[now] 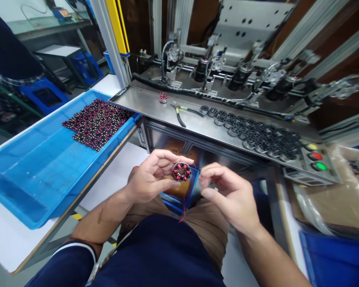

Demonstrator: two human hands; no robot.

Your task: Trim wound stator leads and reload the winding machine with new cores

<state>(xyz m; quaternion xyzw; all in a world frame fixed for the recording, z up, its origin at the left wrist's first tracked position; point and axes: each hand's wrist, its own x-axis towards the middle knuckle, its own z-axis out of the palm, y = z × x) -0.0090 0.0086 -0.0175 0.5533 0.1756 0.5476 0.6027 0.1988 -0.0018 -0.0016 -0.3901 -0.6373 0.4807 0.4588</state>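
Note:
My left hand [151, 175] grips a round motor stator [181, 172] by its rim, between thumb and fingers. Red copper windings fill its dark ring, and its face is turned up toward me. To the right, apart from the stator, my right hand [230, 191] is curled with thumb and fingertips close together. A tiny pale bit shows by its thumb, but what the fingers hold, if anything, is too small to make out. Thin red wires [184, 211] hang below, over my lap.
A blue tray [26, 167] at left carries many red-wound stators [98, 121]. On the metal ledge [143, 99] are one stator [163, 98], cutting pliers [182, 111] and many dark round parts [251, 131]. Control buttons [316, 156] sit at its right end, machine fixtures [239, 75] behind.

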